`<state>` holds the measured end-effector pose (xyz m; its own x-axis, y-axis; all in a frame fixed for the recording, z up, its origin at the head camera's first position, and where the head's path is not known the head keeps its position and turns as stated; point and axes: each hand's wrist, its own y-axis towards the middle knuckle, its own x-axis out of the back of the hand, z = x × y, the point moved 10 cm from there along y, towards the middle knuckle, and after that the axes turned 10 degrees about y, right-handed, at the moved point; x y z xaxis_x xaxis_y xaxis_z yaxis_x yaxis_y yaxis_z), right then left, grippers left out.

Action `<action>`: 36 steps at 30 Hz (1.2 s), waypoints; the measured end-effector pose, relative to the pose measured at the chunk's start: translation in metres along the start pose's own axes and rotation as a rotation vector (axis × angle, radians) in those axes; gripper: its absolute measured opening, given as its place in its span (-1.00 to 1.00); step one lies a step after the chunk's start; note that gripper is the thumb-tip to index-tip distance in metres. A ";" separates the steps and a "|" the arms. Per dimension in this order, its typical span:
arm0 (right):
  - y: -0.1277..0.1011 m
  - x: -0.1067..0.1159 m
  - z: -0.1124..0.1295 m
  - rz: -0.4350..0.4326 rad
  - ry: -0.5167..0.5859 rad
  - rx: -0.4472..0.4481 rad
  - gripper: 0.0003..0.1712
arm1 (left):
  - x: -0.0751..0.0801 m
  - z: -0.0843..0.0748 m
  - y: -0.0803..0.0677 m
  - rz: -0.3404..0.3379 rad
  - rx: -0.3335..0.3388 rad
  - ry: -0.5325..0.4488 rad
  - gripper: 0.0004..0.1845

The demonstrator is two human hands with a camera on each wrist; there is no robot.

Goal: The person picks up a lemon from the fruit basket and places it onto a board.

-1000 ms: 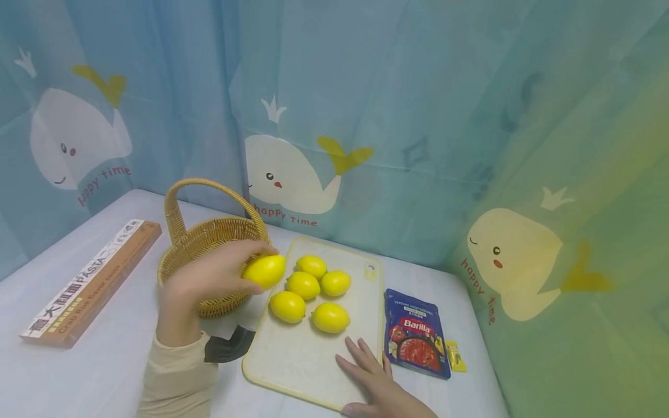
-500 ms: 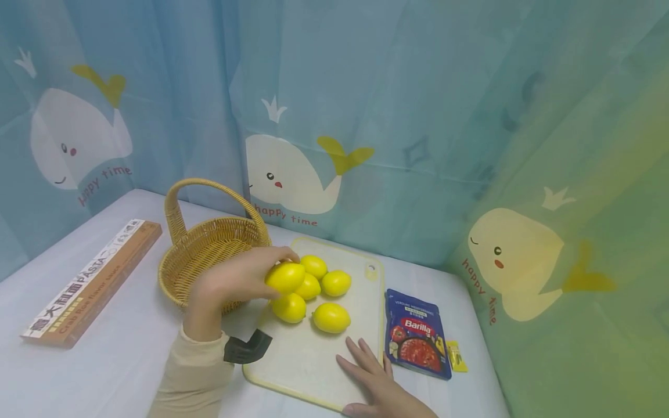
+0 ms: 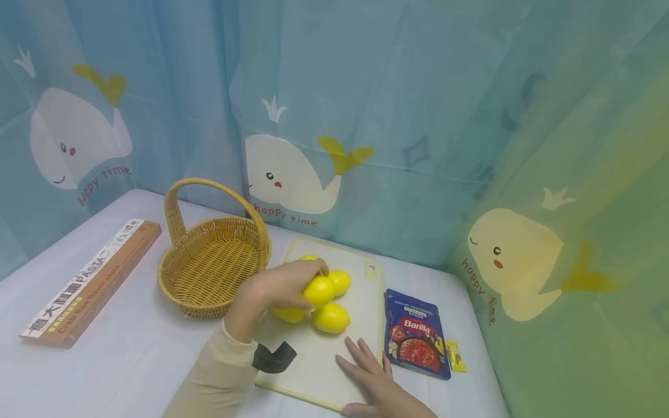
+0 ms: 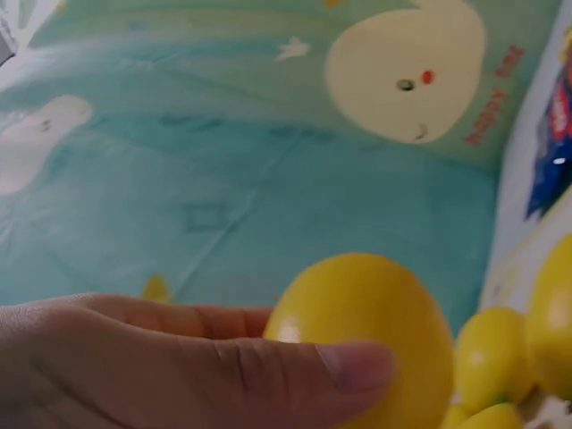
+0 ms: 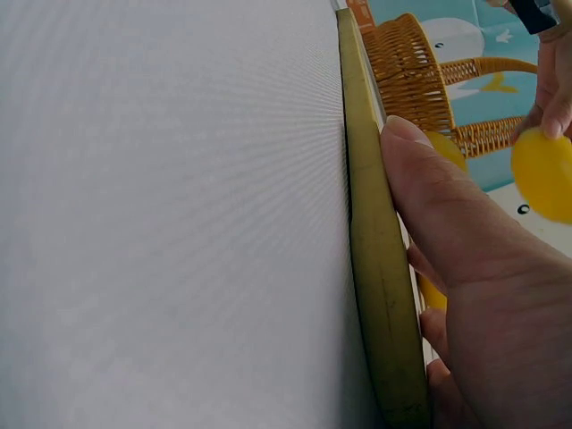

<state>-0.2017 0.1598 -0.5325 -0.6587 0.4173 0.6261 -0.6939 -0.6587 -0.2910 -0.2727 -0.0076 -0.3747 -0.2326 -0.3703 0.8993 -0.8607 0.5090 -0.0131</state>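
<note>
My left hand (image 3: pixel 284 284) pinches a lemon (image 3: pixel 320 292) between thumb and fingers, above the other lemons on the white chopping board (image 3: pixel 313 366). In the left wrist view the thumb (image 4: pixel 357 366) lies across the near side of that lemon (image 4: pixel 375 299). Beside it on the board are more lemons, one to the right (image 3: pixel 341 283) and one nearer (image 3: pixel 331 318); others are partly hidden behind the left hand. My right hand (image 3: pixel 376 380) rests with spread fingers on the board's lower right, its thumb (image 5: pixel 420 170) along the yellowish board edge (image 5: pixel 366 188).
A wicker basket (image 3: pixel 214 273) with a tall handle stands left of the board, nothing inside it. Further left lies a long pasta box (image 3: pixel 94 284). To the right are a blue Barilla sauce pouch (image 3: pixel 417 334) and a small yellow packet (image 3: pixel 456 356). A whale-print curtain (image 3: pixel 387 116) hangs behind.
My left hand has carried the lemon rightward from beside the basket to over the lemons on the board. The right hand has stayed in place.
</note>
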 end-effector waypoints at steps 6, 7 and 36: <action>-0.002 0.000 0.002 -0.003 -0.004 0.022 -0.17 | -0.019 -0.006 0.022 -0.011 -0.063 0.026 -0.44; -0.002 0.000 0.002 -0.003 -0.003 0.025 -0.17 | -0.021 -0.006 0.025 -0.018 -0.075 0.038 -0.43; -0.002 0.001 0.004 -0.001 -0.016 0.020 -0.15 | -0.048 0.000 0.046 -0.009 -0.095 0.114 -0.36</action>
<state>-0.1999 0.1590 -0.5285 -0.6533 0.4078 0.6379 -0.6883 -0.6709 -0.2759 -0.3007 0.0338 -0.4185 -0.1677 -0.2870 0.9431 -0.8146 0.5791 0.0313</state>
